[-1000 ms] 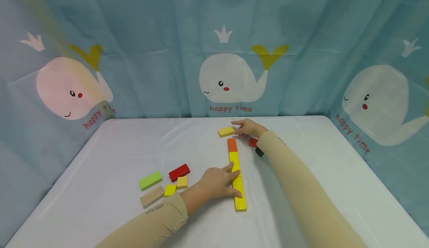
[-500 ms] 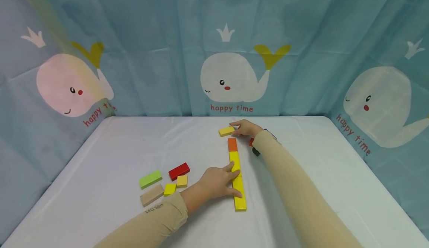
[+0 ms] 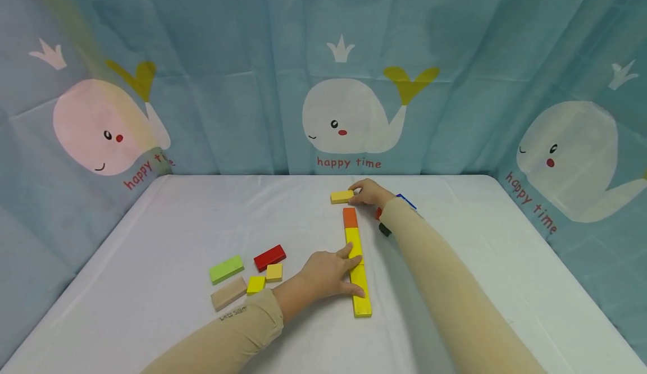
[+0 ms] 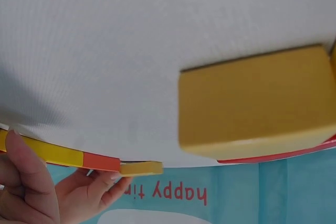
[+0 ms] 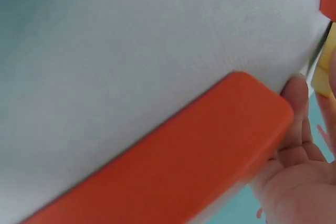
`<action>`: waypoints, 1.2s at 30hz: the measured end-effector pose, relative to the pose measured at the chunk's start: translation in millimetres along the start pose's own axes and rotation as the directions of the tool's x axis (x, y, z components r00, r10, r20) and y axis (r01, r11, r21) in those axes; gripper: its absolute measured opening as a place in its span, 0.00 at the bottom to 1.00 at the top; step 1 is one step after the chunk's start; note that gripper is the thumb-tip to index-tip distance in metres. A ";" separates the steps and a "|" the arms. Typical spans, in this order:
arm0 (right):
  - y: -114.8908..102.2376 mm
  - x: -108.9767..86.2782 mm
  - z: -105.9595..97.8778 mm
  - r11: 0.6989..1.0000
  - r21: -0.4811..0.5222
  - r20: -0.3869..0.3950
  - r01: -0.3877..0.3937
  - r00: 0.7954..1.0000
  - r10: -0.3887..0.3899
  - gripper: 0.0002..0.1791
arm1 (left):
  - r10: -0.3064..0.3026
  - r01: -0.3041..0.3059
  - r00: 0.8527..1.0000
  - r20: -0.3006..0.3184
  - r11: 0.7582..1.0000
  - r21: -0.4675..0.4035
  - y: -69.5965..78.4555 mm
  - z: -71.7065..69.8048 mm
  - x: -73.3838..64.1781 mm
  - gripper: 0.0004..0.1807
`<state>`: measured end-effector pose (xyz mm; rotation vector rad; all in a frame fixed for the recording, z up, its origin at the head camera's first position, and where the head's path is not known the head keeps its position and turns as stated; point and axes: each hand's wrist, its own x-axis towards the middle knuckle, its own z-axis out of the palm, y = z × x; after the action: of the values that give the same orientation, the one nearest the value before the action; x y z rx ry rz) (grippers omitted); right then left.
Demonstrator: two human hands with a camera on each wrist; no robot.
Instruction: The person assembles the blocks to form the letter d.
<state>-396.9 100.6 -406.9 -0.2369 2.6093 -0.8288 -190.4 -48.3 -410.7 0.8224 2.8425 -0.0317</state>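
Note:
A row of flat blocks runs away from me in the head view: two long yellow blocks point(image 3: 360, 301) nearer, then an orange block point(image 3: 350, 218) at the far end. My left hand point(image 3: 326, 276) rests across the yellow blocks with fingers spread and thumb extended over the nearer one. Just beyond the orange end lies a pale yellow block point(image 3: 341, 197). My right hand point(image 3: 370, 192) pinches its right end between thumb and fingers, and the right wrist view shows that pale yellow block point(image 5: 322, 77) at the fingers too.
Left of the row lie a red block point(image 3: 270, 258), a green block point(image 3: 227, 269), a wooden block point(image 3: 229, 294) and two small yellow blocks point(image 3: 256, 285). Under my right forearm a dark green block point(image 3: 384, 229) and a blue-edged block point(image 3: 406, 201) show partly. A whale-print curtain point(image 3: 227, 110) stands behind.
The pale yellow block has turned slightly, its long side now more nearly level across the view. My right fingers have closed in on its right end. The left hand has stayed put.

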 end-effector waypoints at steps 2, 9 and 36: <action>1.2 -2.4 -1.2 0.999 0.053 -0.002 0.008 1.000 -0.008 0.26 | -0.005 0.005 1.000 0.004 1.000 0.002 -0.4 1.0 0.0 0.44; 0.3 -8.9 -6.3 0.951 0.310 -0.032 0.017 0.999 -0.007 0.26 | -0.011 0.012 1.000 0.006 1.000 -0.016 -3.8 1.8 -1.5 0.44; -4.6 1.4 7.0 0.853 0.514 -0.120 -0.088 0.977 0.173 0.20 | 0.001 -0.001 1.000 -0.011 1.000 -0.017 -1.3 1.7 0.9 0.44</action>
<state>-395.0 92.8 -409.8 0.1654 2.3998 -1.4948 -191.6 -49.1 -412.6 0.8232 2.8483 -0.0033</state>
